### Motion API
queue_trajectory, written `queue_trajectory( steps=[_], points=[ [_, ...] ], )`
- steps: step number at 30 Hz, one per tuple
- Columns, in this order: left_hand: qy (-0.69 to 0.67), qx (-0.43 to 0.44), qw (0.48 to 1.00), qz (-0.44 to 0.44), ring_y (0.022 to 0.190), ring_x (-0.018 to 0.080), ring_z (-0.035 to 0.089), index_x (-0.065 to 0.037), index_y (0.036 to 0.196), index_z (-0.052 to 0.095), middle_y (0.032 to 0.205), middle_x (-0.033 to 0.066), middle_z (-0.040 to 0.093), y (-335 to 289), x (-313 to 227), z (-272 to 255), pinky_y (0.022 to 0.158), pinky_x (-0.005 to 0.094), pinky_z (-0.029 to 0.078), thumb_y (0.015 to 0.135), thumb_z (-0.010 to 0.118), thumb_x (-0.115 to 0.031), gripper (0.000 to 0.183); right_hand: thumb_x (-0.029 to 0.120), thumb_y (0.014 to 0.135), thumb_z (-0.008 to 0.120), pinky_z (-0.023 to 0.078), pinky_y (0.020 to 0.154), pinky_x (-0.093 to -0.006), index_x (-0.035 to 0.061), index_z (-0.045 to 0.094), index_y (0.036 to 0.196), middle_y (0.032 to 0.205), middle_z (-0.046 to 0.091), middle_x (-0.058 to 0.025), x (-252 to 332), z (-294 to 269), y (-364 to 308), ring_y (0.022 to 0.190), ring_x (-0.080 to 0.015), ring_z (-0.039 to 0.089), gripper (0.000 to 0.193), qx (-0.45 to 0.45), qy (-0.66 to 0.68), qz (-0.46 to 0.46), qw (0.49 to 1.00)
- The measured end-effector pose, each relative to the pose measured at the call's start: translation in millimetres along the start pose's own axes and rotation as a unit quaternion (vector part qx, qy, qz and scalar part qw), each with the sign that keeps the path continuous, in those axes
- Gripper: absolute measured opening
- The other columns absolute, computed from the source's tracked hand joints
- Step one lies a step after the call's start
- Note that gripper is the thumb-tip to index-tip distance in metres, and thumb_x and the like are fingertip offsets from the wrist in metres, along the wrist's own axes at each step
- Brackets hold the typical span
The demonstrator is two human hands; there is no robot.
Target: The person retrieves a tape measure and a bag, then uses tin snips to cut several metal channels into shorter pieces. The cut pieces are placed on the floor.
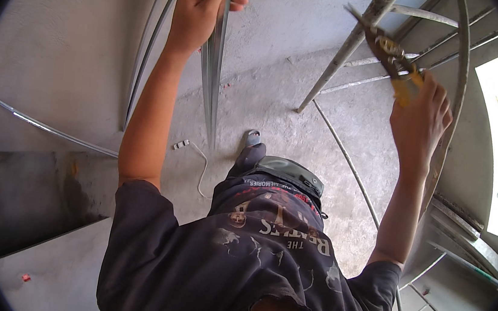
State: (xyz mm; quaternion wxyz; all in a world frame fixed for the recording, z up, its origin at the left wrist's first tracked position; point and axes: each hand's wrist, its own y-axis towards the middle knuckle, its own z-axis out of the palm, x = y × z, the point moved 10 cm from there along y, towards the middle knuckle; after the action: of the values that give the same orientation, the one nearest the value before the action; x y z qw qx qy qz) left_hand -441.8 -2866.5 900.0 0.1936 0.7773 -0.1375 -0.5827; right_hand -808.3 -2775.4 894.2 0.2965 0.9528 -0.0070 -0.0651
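Observation:
My left hand [196, 19] is raised at the top, its fingers and thumb wrapped round a long grey metal profile [210, 81]. The profile hangs down past my wrist and narrows out of sight toward the floor; its upper end runs out of the picture. At the upper right my right hand [421, 122] grips a pair of tin snips [387, 48] by the yellow handles. The blades point up and to the left, apart from the profile, in front of a scaffold tube.
Scaffold tubes [348, 50] and braces stand on the right, close to my right arm. Thin metal strips [144, 53] lean on the left, and another strip [57, 129] sticks out behind my left arm. A white power strip [181, 144] with its cord lies on the concrete floor [292, 93].

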Motion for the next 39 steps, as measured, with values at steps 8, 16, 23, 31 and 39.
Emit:
queue_trajectory(
  steps=[8, 16, 23, 31, 39],
  points=[
    [0.115, -0.087, 0.989, 0.037, 0.101, 0.0223, 0.074, 0.001, 0.111, 0.074, 0.106, 0.0142, 0.078, 32.6, 189.1, 2.6, 0.089, 0.0318, 0.054, 0.108, 0.057, -0.038, 0.043, 0.026, 0.094, 0.071, 0.039, 0.104, -0.0484, 0.0092, 0.054, 0.134, 0.124, 0.059, -0.0145, 25.6, 165.3, -97.3, 0.118, -0.0328, 0.056, 0.047, 0.263, 0.202, 0.09, 0.939],
    [0.134, -0.136, 0.977, -0.096, 0.102, 0.0396, 0.072, 0.006, 0.125, 0.065, 0.109, 0.0262, 0.073, 42.5, 452.8, 75.3, 0.085, 0.0414, 0.055, 0.11, 0.051, -0.035, 0.046, 0.023, 0.089, 0.073, 0.042, 0.101, -0.0505, 0.0068, 0.054, 0.134, 0.122, 0.06, -0.0186, 49.4, 254.1, -152.0, 0.118, -0.039, 0.056, 0.051, 0.4, 0.164, 0.177, 0.884],
    [0.134, -0.138, 0.963, -0.189, 0.106, 0.0484, 0.067, 0.007, 0.134, 0.054, 0.116, 0.0309, 0.069, 81.8, 602.5, 131.0, 0.086, 0.0491, 0.054, 0.108, 0.053, -0.029, 0.044, 0.023, 0.091, 0.072, 0.04, 0.1, -0.0518, 0.0048, 0.055, 0.131, 0.121, 0.061, -0.0186, 67.7, 293.2, -136.3, 0.117, -0.0399, 0.056, 0.048, 0.458, 0.121, 0.198, 0.858],
    [0.142, -0.168, 0.955, -0.2, 0.103, 0.0492, 0.067, 0.005, 0.129, 0.057, 0.111, 0.0311, 0.069, 161.5, 678.3, 104.6, 0.083, 0.0496, 0.054, 0.106, 0.056, -0.024, 0.037, 0.017, 0.086, 0.075, 0.041, 0.099, -0.051, 0.0068, 0.054, 0.131, 0.121, 0.06, -0.0158, 92.6, 317.7, -118.4, 0.117, -0.0381, 0.056, 0.051, 0.501, 0.099, 0.23, 0.829],
    [0.141, -0.102, 0.948, -0.268, 0.097, 0.0478, 0.068, 0.004, 0.117, 0.066, 0.1, 0.0286, 0.072, 169.9, 713.0, 76.9, 0.079, 0.0481, 0.053, 0.103, 0.059, -0.022, 0.031, 0.014, 0.082, 0.077, 0.041, 0.099, -0.0503, 0.008, 0.053, 0.133, 0.12, 0.06, -0.0146, 106.4, 336.9, -100.5, 0.117, -0.0382, 0.056, 0.056, 0.494, 0.11, 0.228, 0.832]
  ],
)
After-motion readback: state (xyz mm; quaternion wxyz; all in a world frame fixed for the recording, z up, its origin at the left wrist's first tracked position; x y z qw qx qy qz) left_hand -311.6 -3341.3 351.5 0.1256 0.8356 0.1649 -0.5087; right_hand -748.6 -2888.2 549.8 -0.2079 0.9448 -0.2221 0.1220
